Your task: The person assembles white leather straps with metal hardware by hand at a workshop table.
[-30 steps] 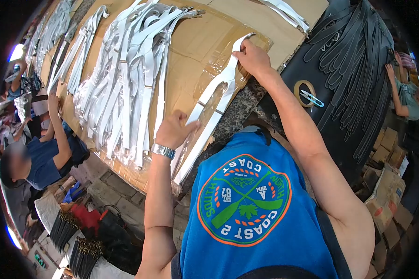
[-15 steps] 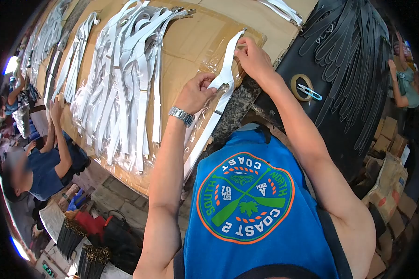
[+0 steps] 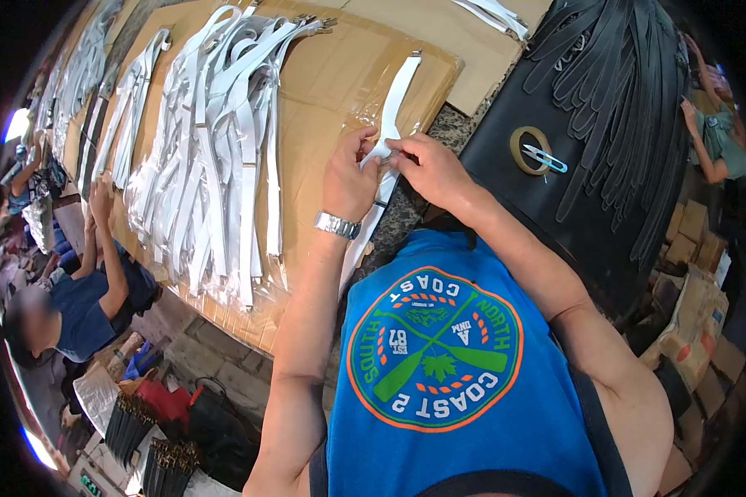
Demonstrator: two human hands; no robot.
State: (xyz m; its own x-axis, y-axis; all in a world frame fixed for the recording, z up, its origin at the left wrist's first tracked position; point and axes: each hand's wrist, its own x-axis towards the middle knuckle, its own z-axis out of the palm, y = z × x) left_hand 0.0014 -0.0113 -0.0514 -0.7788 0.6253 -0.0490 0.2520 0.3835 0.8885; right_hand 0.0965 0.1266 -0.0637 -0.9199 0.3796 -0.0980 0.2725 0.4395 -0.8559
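Note:
A white strap (image 3: pixel 398 95) with a metal clip at its far end lies over the cardboard (image 3: pixel 323 91). Both hands meet around its middle. My left hand (image 3: pixel 355 178), with a metal watch at the wrist, pinches the strap from the left. Close against it, my right hand (image 3: pixel 427 170) has thumb and fingers closed on the same strap. The strap's lower part runs down past the hands toward the cardboard's near edge. Fingers partly hide the spot being held. To the left lies a large pile of white straps (image 3: pixel 215 149) in clear plastic.
Black straps (image 3: pixel 605 99) lie on a black surface at the right, near a tape roll (image 3: pixel 518 149) and blue-handled snips (image 3: pixel 547 159). A co-worker (image 3: pixel 83 306) is at the left, another person (image 3: pixel 713 137) at the far right. Bundles of black straps (image 3: pixel 166 468) sit lower left.
My right hand has moved down and left from the strap's upper part to its middle, beside my left hand. The strap's upper end now lies free, and the view has shifted slightly.

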